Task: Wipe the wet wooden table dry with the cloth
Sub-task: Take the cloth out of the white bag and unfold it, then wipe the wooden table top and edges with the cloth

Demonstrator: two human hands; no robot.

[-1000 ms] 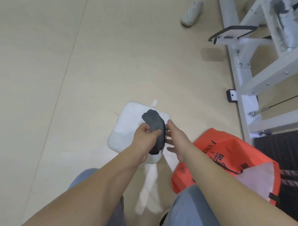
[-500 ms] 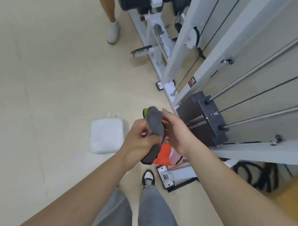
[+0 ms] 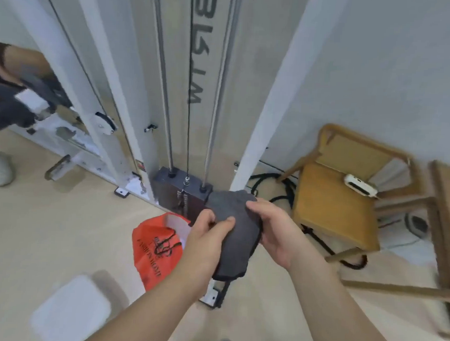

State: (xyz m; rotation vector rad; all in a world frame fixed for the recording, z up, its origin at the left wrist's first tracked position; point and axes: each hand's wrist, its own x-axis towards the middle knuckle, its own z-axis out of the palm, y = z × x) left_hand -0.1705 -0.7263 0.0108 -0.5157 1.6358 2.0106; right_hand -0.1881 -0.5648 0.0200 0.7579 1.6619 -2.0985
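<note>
Left hand (image 3: pixel 205 236) and right hand (image 3: pixel 275 231), forearms converging, both grip the dark cloth (image 3: pixel 237 238).

Floor: pale beige floor (image 3: pixel 48 227); I see an orange bag (image 3: pixel 156 247) and a blurred white pad (image 3: pixel 71 310) lying on it
Wall: plain light wall (image 3: pixel 391 61)
Machine: white machine (image 3: pixel 270 100) against it; dark stack (image 3: pixel 166 189) at its foot
Chair: wooden chair (image 3: pixel 333 213) right of that; white gadget (image 3: pixel 360 185) on its seat

Pale floor (image 3: pixel 48 227), crumpled orange bag (image 3: pixel 156 247) lying mid-frame, white pad (image 3: pixel 71 310) lower left, cable machine base (image 3: pixel 181 191) behind, wooden chair (image 3: pixel 333 208) standing right, wooden table (image 3: pixel 446 205) at far edge
</note>
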